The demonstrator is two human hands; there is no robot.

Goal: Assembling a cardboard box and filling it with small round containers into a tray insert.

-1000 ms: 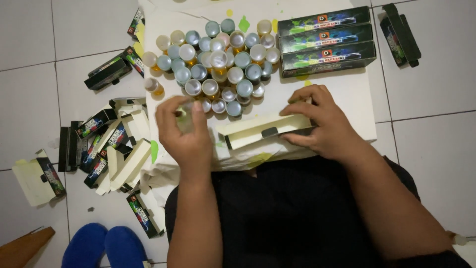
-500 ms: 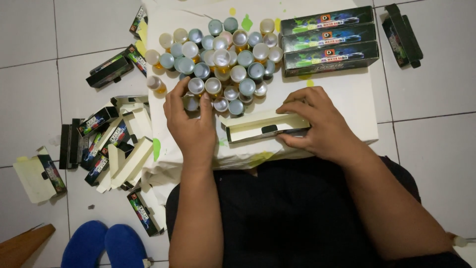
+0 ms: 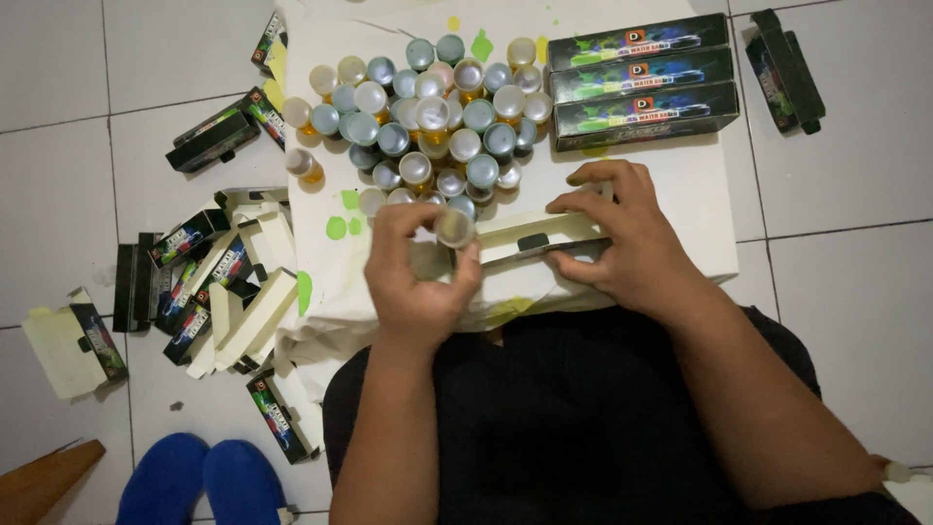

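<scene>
- Left hand [image 3: 418,277] pinches a small capped bottle [image 3: 454,228] at centre frame; right hand [image 3: 622,233] presses the open white box [image 3: 535,238] flat.
- Judged step: loading; bottle needs lining up with the box mouth.

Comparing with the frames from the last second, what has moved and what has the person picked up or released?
The left hand reached into the cluster of small capped bottles, took one small bottle and drew it back toward the open white carton. The right hand stayed on that carton; the three stacked black boxes are unchanged.
</scene>
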